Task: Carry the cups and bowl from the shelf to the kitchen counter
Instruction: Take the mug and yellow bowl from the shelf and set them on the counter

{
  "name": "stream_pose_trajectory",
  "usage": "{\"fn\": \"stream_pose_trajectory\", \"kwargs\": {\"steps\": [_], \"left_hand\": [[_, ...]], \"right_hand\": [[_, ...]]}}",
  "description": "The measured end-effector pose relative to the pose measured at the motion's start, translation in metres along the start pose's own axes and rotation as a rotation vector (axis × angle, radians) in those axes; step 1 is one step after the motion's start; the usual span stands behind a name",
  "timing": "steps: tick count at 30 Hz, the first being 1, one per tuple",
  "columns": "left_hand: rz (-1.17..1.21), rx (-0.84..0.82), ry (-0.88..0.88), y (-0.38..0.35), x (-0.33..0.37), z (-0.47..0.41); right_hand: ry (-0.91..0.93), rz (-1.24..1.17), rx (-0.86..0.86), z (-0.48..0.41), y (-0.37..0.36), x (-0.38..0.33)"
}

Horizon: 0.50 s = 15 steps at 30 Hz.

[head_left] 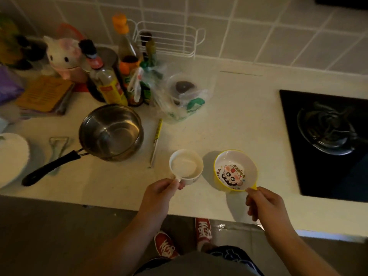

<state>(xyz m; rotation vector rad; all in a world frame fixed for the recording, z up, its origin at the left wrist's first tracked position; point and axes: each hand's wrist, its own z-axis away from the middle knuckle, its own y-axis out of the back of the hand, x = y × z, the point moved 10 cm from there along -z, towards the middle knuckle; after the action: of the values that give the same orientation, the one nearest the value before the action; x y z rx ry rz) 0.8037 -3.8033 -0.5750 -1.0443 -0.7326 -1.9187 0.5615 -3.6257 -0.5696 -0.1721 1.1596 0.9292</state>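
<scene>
Far left edge of frame: white plate [11,156], partly cut off. Upper left: cat figurine [63,56], yellow booklet [44,92] below it. Peeler [58,146] lies flat just right of the plate. Steel saucepan [111,132] left of centre, black handle running toward lower left, crossing over the peeler's lower end. Above the pan, a cluster of sauce bottles [111,84], tallest with orange cap. White wire rack [169,39] against the tiled wall, top centre. Clear plastic bag [179,96] right of the bottles, dark item inside, not identifiable. Thin pen-like stick [156,142] lies between pan and cup.

Centre: white cup [186,166], upright on the white surface [239,108], looks empty. Left hand [159,193] closed round its handle at the near side, fingers pinching it. Just right, close but apart from the cup: yellow bowl [236,170], white inside with cartoon face print, upright on the surface. Right hand [264,204] pinches the bowl's small yellow tab at its near rim, fingers curled. Can't tell if either item is fully resting or slightly lifted.

Right edge: black gas hob [328,136] set into the surface, one burner visible. Bottom centre: red shoes [203,230] on the floor below the surface edge.
</scene>
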Motion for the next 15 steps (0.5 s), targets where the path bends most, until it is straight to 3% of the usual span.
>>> {"fn": "stream_pose_trajectory", "kwargs": {"steps": [7,15], "left_hand": [[0.066,0.030,0.087,-0.045,0.008,-0.051],[0.038,0.016,0.043,-0.077,0.011,-0.088]], "right_hand": [[-0.026,-0.054,0.071,-0.044,0.027,-0.003],[-0.041,-0.101,0.082,-0.083,0.043,-0.007]]}}
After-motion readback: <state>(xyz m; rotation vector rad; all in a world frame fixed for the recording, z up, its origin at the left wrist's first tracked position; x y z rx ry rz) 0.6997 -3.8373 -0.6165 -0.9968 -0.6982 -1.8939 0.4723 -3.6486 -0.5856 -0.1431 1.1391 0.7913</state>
